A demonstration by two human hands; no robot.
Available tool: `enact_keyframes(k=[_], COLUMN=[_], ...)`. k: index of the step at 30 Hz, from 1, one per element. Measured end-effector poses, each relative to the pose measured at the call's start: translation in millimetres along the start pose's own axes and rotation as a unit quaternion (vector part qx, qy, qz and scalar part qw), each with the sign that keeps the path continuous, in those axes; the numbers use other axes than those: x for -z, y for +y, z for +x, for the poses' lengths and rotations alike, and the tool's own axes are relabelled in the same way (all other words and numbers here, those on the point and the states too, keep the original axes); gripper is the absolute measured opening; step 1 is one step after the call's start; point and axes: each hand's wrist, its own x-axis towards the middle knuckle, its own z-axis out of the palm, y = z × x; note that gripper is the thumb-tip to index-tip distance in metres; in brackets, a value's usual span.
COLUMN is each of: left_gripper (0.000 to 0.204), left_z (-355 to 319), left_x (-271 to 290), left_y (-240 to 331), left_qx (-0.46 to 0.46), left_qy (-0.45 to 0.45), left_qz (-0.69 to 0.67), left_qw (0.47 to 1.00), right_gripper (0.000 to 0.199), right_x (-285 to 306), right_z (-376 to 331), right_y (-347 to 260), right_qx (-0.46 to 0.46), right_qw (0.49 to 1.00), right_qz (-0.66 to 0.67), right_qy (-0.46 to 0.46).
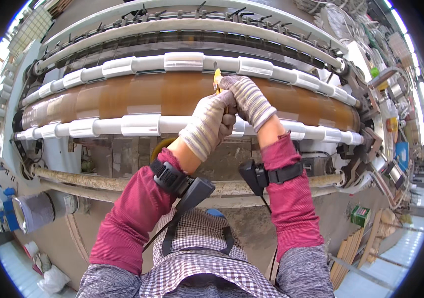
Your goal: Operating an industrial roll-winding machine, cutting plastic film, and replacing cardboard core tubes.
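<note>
My left hand [206, 119] and my right hand [249, 99], both in striped knit gloves, meet over the middle of a slitting machine. Between them is a yellow utility knife [217, 79], its blade pointing away from me. Fingers of both hands are closed around the knife; much of its handle is hidden. Under the hands runs a large brown roller [122, 97]. Beyond the knife, white film rolls [183, 61] sit spaced along the far shaft. Another row of white film rolls [141, 125] lies on the near shaft, partly covered by my left hand and wrist.
A rusty bar [88, 179] crosses in front of me. The machine's side frame [370, 109] stands at the right, with metal arms. At the lower left lies a large wrapped roll [35, 211]. A green box [360, 216] and wooden strips [347, 256] are at the lower right.
</note>
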Motion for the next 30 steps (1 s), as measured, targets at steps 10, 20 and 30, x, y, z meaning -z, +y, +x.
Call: enact_keyframes(k=[10,20,30], left_gripper=[0.013,0.011,0.011], left_z=[25,28,17], left_x=[-6,3,-3], left_y=[11,12,13], left_qx=[-0.01,-0.019,-0.009], left_qy=[0.019,0.013,0.005], left_qz=[-0.076,-0.1,-0.116], left_qw=[0.997,0.995,0.993], right_gripper=[0.035,0.03,0.028], right_x=[4,-2,3], right_z=[20,29,48], right_y=[-38,-37,-6], right_qx=[-0.104,-0.177,-0.165], right_qw=[0.993,0.984,0.986], right_qz=[-0.057,-0.027,0.015], right_qy=[-0.025,-0.005,-0.014])
